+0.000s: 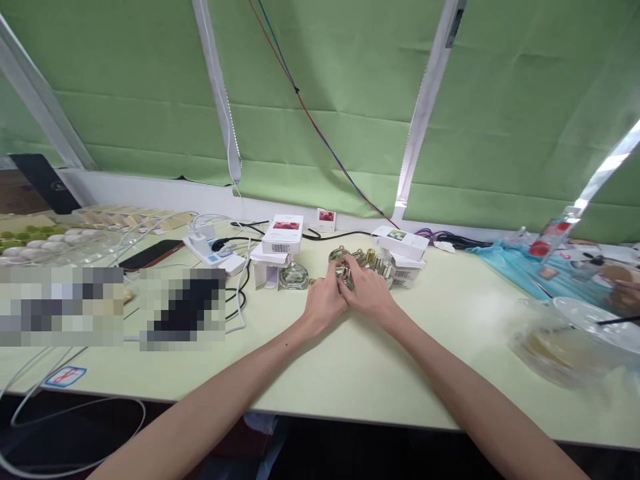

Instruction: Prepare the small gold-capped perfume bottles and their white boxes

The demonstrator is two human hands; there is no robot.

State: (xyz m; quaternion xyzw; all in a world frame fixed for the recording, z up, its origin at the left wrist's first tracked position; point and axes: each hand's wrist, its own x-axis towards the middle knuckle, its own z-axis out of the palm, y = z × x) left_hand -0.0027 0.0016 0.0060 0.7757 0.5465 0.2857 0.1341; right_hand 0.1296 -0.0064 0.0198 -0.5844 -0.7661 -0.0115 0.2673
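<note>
Pale table top (pixel 380 393) carries all that we list; the two hands mark the clock's centre. Nearest, bare forearms run in from seven and five o'clock. Left hand (pixel 325 303) and right hand (pixel 370 288) meet with fingers curled narrowly at a bunch of glass bottles (pixel 384 267), which spreads towards two o'clock. Whether either has closed on a bottle we cannot tell; knuckles hide the contact. We judge the bunching keeps the glass within easy reach, and that the paired fingers steady small, smooth pieces.

Between three and four o'clock we note a blurred plastic tub (pixel 555 347), well apart. A lone bottle (pixel 294 276) stands at nine, just beside white packaging. Stacked boxes, red-pictured (pixel 283 232) at ten and green-pictured (pixel 401 241) at two, flank the bottles and, we judge, restrict sideways movement. Farthest, at twelve, hangs a green blind (pixel 325 60).
</note>
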